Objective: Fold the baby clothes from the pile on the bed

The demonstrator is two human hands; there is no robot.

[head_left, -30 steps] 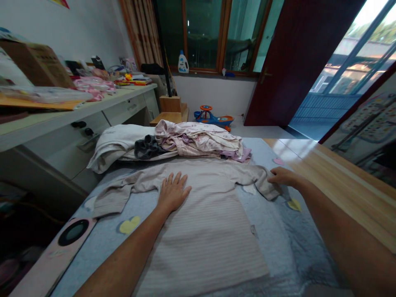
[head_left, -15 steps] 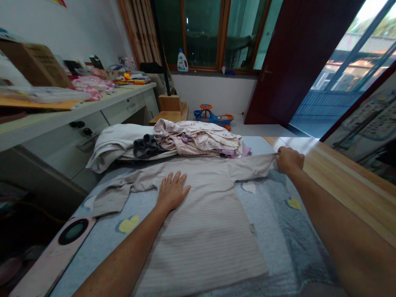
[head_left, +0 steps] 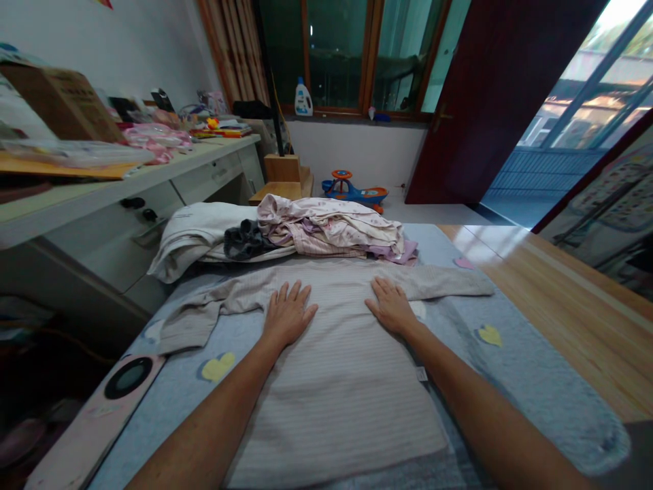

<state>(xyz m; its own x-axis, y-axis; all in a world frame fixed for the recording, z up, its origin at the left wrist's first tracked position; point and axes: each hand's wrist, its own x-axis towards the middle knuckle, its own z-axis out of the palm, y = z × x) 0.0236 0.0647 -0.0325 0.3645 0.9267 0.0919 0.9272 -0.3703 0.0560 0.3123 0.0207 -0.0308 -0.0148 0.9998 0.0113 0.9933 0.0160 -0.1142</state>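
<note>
A long-sleeved, beige striped top lies flat and face-up on a blue quilt with heart patches. My left hand rests palm-down on its chest, fingers spread. My right hand presses flat on the chest too, a little to the right, holding nothing. The top's left sleeve bends down near the quilt's left side, while its right sleeve stretches straight out. A small white label shows at the top's right edge.
Behind the top sit a pile of pale floral clothes, a dark grey garment and a folded white cloth. A cluttered white desk with drawers runs along the left. A wooden surface borders the right.
My right hand has let go of the right sleeve's end and moved inward onto the chest. That sleeve now lies flat and straight. My left hand has stayed in place.
</note>
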